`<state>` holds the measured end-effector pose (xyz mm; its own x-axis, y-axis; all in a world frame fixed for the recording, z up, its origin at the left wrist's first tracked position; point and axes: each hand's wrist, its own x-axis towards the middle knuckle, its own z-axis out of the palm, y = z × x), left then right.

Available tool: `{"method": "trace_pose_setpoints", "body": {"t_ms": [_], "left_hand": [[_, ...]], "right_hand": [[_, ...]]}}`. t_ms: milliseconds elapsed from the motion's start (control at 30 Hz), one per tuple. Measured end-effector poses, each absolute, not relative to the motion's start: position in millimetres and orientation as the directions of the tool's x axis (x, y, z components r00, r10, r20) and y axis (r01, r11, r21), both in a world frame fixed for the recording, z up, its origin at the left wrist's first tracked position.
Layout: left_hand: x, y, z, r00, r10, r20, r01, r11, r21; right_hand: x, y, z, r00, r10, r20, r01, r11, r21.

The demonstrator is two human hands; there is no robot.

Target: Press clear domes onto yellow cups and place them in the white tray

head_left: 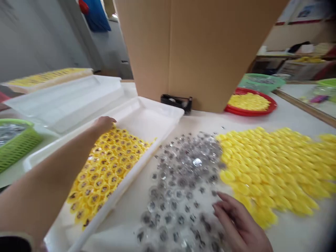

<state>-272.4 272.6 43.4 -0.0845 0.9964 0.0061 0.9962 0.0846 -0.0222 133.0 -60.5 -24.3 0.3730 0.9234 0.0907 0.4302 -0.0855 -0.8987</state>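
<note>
My left hand (pixel 105 122) reaches over the white tray (pixel 154 113), at the far end of the yellow round pieces with dark-patterned centres (pixel 112 166). Its fingers are bent together at those pieces; their tips are mostly hidden, and what they grip I cannot make out. Over the right part of the table, my right hand (pixel 240 225) has thumb and forefinger curled close together. Beside the fingertips lie clear round pieces with dark centres (pixel 181 196); whatever the fingers hold is too small to name. Plain yellow round pieces (pixel 278 168) overlap in rows right of this hand.
A large cardboard box (pixel 202 52) stands behind the tray, with a black tape dispenser (pixel 176 102) at its foot. A red plate (pixel 271 105) carries yellow pieces; behind it is a green basket (pixel 262 81). More white trays (pixel 70 98) and a green basket (pixel 23 143) are at left.
</note>
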Motion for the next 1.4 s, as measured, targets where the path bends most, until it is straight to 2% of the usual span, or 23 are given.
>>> {"method": "trace_pose_setpoints", "body": {"t_ms": [67, 133, 233, 333, 367, 433, 567, 733, 767, 833, 900, 933, 1000, 1100, 1233, 1400], "left_hand": [[-265, 270, 49, -0.078, 0.996, 0.048, 0.997, 0.078, -0.015], [-253, 265, 59, -0.064, 0.994, 0.092, 0.998, 0.065, -0.002], [-221, 246, 82, 0.0, 0.986, 0.164, 1.0, -0.003, 0.015], [-180, 209, 104, 0.167, 0.958, 0.233, 0.979, -0.19, 0.079], [-166, 194, 109, 0.239, 0.937, 0.256, 0.953, -0.277, 0.124], [-139, 163, 114, 0.38, 0.882, 0.278, 0.872, -0.442, 0.211], [-91, 111, 108, 0.58, 0.787, 0.209, 0.726, -0.616, 0.305], [-24, 70, 76, 0.741, 0.651, 0.165, 0.525, -0.715, 0.461], [-9, 63, 68, 0.765, 0.623, 0.161, 0.486, -0.724, 0.489], [21, 52, 51, 0.803, 0.578, 0.146, 0.434, -0.735, 0.521], [47, 43, 35, 0.836, 0.532, 0.133, 0.405, -0.763, 0.503], [58, 40, 28, 0.854, 0.506, 0.125, 0.396, -0.787, 0.474], [73, 36, 17, 0.881, 0.46, 0.106, 0.385, -0.83, 0.403], [83, 35, 8, 0.898, 0.434, 0.074, 0.387, -0.859, 0.335], [78, 35, 11, 0.911, 0.41, 0.039, 0.383, -0.88, 0.282], [57, 26, 19, 0.916, 0.401, 0.001, 0.387, -0.886, 0.257]], "right_hand": [[134, -62, -18, 0.373, 0.921, 0.11, 0.466, -0.084, -0.881], [135, -59, -12, 0.285, 0.938, 0.197, 0.595, -0.011, -0.804], [135, -46, -6, 0.018, 0.951, 0.309, 0.827, 0.16, -0.539], [133, -28, -1, -0.2, 0.949, 0.244, 0.95, 0.249, -0.188], [132, -23, 0, -0.24, 0.947, 0.213, 0.957, 0.267, -0.109], [131, -18, 2, -0.273, 0.94, 0.206, 0.956, 0.288, -0.047], [131, -27, -1, -0.231, 0.938, 0.26, 0.959, 0.264, -0.101], [137, -66, -2, -0.117, 0.936, 0.332, 0.931, 0.22, -0.292], [140, -75, -1, -0.078, 0.941, 0.33, 0.903, 0.207, -0.376], [149, -94, 2, 0.048, 0.965, 0.257, 0.756, 0.133, -0.641], [162, -111, 4, 0.188, 0.978, 0.093, 0.47, -0.007, -0.883], [168, -118, 3, 0.24, 0.971, 0.01, 0.327, -0.071, -0.942], [180, -129, 1, 0.313, 0.946, -0.077, 0.156, -0.132, -0.979], [189, -136, -3, 0.352, 0.928, -0.119, 0.04, -0.142, -0.989], [187, -136, -1, 0.347, 0.922, -0.17, -0.029, -0.17, -0.985], [182, -129, 7, 0.39, 0.91, -0.139, -0.08, -0.117, -0.99]]}}
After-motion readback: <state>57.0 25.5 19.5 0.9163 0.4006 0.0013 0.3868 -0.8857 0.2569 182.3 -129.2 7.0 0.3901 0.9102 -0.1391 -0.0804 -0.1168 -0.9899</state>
